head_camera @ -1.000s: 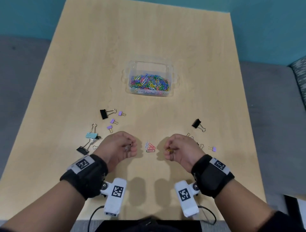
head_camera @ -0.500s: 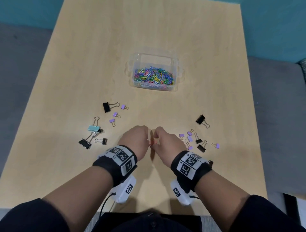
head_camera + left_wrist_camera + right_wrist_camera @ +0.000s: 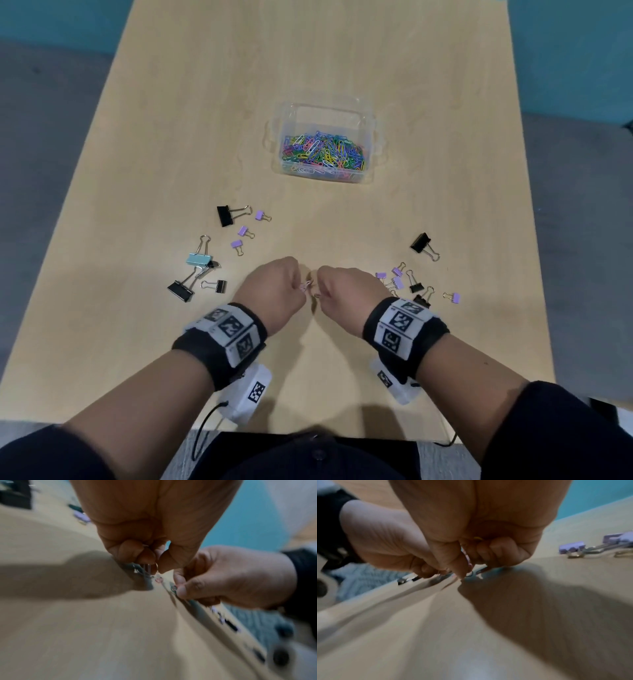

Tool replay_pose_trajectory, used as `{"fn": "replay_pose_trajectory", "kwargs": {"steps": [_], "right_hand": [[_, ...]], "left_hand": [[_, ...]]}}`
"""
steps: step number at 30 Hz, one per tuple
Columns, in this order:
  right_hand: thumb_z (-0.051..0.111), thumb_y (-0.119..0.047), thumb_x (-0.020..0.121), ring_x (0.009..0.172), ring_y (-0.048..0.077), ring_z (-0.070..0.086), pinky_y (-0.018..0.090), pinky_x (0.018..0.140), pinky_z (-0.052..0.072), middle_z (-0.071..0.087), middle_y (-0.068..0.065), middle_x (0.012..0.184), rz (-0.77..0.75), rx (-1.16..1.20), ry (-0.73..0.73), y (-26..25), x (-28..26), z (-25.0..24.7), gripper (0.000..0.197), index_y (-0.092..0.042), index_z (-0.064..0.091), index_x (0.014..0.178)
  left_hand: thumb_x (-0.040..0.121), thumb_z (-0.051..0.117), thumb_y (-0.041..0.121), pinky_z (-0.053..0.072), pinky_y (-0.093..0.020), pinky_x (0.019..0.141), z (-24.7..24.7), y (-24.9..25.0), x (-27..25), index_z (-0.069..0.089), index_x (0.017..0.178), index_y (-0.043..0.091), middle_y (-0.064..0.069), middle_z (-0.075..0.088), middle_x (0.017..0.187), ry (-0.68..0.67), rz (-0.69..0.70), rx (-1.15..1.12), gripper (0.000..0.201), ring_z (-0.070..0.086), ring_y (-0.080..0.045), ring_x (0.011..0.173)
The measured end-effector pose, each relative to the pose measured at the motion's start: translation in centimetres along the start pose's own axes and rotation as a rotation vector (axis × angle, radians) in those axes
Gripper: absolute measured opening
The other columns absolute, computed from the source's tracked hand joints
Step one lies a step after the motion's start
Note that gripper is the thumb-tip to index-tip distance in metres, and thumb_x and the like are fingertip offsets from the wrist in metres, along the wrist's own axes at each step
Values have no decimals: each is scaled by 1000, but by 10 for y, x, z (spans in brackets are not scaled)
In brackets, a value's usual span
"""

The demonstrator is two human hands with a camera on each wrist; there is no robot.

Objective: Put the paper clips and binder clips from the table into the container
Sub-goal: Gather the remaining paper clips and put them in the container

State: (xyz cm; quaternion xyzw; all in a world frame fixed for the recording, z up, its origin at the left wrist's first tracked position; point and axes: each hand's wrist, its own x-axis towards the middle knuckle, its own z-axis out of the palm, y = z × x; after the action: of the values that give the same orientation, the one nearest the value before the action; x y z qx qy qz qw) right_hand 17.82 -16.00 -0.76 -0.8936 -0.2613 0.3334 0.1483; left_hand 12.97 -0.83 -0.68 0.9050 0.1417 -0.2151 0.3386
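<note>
Where knuckles nearly meet, paper clips (image 3: 306,285) half hidden by each hand (image 3: 277,284).

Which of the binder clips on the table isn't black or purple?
The light blue binder clip, in the cluster left of the left hand. It is the only blue one; the rest are black or purple.

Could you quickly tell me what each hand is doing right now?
Left hand: closed, pinching a pink paper clip.
Right hand: closed, fingers curled on small paper clips.
</note>
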Motion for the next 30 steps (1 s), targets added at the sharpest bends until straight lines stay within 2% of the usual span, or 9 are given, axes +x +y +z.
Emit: {"fn": "replay_pose_trajectory", "kwargs": {"steps": [4, 7, 9, 11, 13, 17, 24, 28, 30], "right_hand": [[61, -5, 82, 48, 6, 43, 19, 46, 34, 58, -7, 63, 215, 845, 40, 16, -10, -11, 16, -12, 53, 71], [54, 11, 86, 47, 12, 39, 22, 44, 31, 63, 10, 71, 286, 1488, -19, 26, -23, -19, 28, -10, 47, 68], [49, 13, 87, 49, 13, 40, 22, 45, 33, 61, 11, 69, 284, 1627, -44, 31, -29, -20, 26, -10, 49, 75], [47, 11, 89, 52, 15, 43, 23, 47, 38, 58, 9, 70, 277, 1679, -62, 36, -29, -17, 23, -9, 58, 88], [43, 9, 89, 58, 17, 48, 25, 51, 43, 57, 9, 72, 288, 1739, -65, 37, -27, -15, 25, -6, 62, 95], [44, -1, 88, 59, 19, 50, 26, 49, 44, 57, 11, 73, 366, 1825, -69, 30, -20, -13, 20, -8, 58, 76], [58, -10, 90, 44, 13, 31, 20, 42, 25, 41, 0, 55, 398, 1317, 65, 17, -15, -11, 17, -18, 58, 75], [64, -23, 90, 43, 13, 24, 18, 41, 17, 34, -2, 51, 278, 1139, -59, 2, -19, -9, 20, -21, 56, 72], [63, -29, 91, 45, 13, 23, 18, 41, 16, 32, 1, 54, 213, 1190, -161, -8, -21, -6, 22, -22, 54, 72]], "left_hand": [[73, 55, -2, 34, -22, 43, -10, -18, -3, 64, 90, 8, -6, 52, 67, -55, -204, -812, 22, 43, -15, 49], [71, 51, -3, 35, -24, 46, -25, -29, -7, 66, 95, 3, -8, 48, 66, -203, -248, -1313, 29, 41, -16, 51], [72, 50, 3, 39, -27, 52, -32, -33, -9, 63, 87, 5, -7, 50, 66, -284, -234, -1420, 20, 43, -17, 56], [79, 54, 12, 42, -27, 54, -34, -32, -7, 60, 78, 9, -5, 49, 65, -310, -230, -1445, 7, 43, -17, 58], [84, 60, 19, 39, -26, 50, -33, -29, -5, 58, 74, 12, -4, 47, 62, -258, -247, -1395, 13, 41, -16, 54], [84, 65, 21, 31, -21, 43, -29, -28, 0, 54, 72, 14, -2, 40, 53, -112, -333, -1257, 17, 31, -14, 46], [79, 65, 6, 30, -19, 41, -18, -20, -10, 57, 69, 11, 11, 49, 44, -4, -196, -646, 14, 37, -7, 38], [86, 58, 0, 24, -23, 43, -14, -7, -14, 53, 70, 11, -2, 38, 47, -58, -268, -1205, 20, 27, -14, 42], [88, 55, 1, 24, -21, 42, -14, 0, -12, 53, 73, 11, -3, 36, 49, -96, -269, -1308, 18, 27, -13, 42]]}}
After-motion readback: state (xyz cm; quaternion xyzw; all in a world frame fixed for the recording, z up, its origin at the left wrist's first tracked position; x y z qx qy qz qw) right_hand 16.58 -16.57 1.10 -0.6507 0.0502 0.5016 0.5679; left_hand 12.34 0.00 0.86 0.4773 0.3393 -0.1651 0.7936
